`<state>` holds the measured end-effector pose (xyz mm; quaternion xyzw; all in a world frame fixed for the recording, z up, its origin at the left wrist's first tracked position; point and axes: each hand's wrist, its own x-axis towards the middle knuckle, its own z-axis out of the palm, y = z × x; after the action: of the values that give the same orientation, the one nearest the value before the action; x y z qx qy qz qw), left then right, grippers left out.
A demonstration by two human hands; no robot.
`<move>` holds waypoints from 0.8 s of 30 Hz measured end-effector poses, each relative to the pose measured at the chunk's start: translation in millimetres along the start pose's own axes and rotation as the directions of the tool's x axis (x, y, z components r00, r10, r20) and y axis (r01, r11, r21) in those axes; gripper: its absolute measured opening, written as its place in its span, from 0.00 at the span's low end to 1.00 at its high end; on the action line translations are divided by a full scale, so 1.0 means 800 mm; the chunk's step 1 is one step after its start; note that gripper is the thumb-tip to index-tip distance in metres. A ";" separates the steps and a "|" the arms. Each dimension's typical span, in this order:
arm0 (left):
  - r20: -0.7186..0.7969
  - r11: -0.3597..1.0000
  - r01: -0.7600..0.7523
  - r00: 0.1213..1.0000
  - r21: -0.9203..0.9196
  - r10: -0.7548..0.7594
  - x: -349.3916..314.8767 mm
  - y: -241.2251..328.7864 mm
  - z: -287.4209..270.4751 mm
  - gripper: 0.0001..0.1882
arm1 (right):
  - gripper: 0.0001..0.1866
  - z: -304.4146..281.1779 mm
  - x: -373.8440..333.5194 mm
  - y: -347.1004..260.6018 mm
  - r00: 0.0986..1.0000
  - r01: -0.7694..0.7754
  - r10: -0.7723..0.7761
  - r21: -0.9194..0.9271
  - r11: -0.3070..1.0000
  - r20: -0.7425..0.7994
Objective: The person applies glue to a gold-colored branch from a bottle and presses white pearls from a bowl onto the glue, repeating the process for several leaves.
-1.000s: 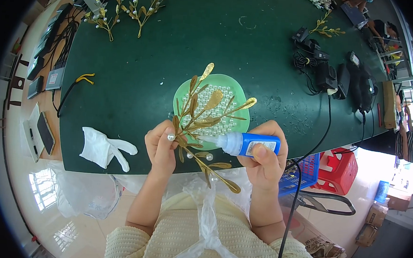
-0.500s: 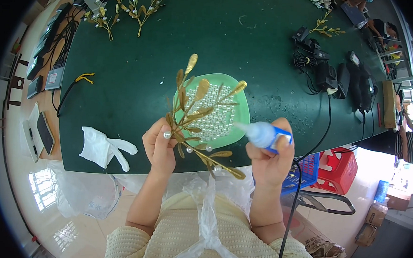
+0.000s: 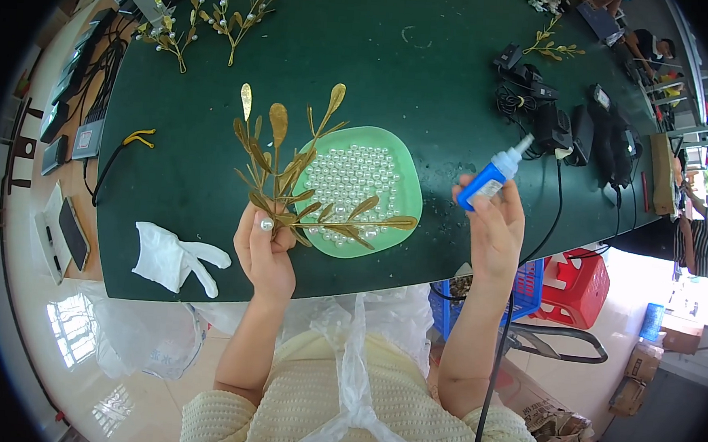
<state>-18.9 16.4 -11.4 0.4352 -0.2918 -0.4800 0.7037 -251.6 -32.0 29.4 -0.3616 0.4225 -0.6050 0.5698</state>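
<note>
My left hand (image 3: pixel 266 258) is closed on the stem of a gold leafy branch (image 3: pixel 276 172), held over the left part of a light green dish. A pearl bead (image 3: pixel 267 225) shows at its thumb tip. Loose white pearl beads (image 3: pixel 352 180) cover much of the floor of the dish (image 3: pixel 408 200). To the right of the dish, my right hand (image 3: pixel 495 238) grips a small blue glue bottle (image 3: pixel 486 183). Its pale, pointed nozzle is tilted up to the right, away from the branch.
A white glove (image 3: pixel 175 260) lies at the table's near left edge. Pearl-trimmed gold branches (image 3: pixel 235 21) lie far left; another gold branch (image 3: pixel 553 47) lies far right. Black power adapters (image 3: pixel 553 126) and cables sit at the right. A blue basket (image 3: pixel 530 292) and red stool (image 3: pixel 574 289) stand below.
The branch has turned and shifted left, uncovering more of the dish. My right hand has drawn the glue bottle up and right, its nozzle swinging from pointing left to pointing up and right.
</note>
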 end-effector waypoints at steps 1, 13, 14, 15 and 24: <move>-0.021 0.999 -0.017 1.000 -0.029 0.016 0.000 -0.002 0.001 0.11 | 0.18 0.004 0.007 0.001 0.998 0.036 -0.042 -0.146 0.989 -0.037; -0.023 0.999 -0.009 1.000 0.042 0.010 0.000 0.001 0.001 0.10 | 0.13 -0.021 0.059 0.048 0.967 0.174 -0.254 -0.746 0.643 0.007; -0.027 0.999 -0.009 1.000 0.050 0.010 0.000 0.001 0.002 0.10 | 0.13 -0.019 0.059 0.047 0.967 0.173 -0.254 -0.746 0.643 0.005; -0.026 0.999 -0.007 1.000 0.050 0.008 0.000 0.001 0.002 0.10 | 0.14 -0.017 0.058 0.045 0.965 0.170 -0.264 -0.780 0.602 0.006; -0.044 0.999 -0.009 0.999 0.045 0.011 -0.001 -0.001 0.001 0.10 | 0.26 -0.018 0.029 0.028 0.860 0.289 -0.498 -0.912 0.291 0.113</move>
<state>-19.7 16.7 -11.6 0.4598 -0.2890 -0.4601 0.7024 -258.4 -53.3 1.9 -0.6429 0.6307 -0.4291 0.0687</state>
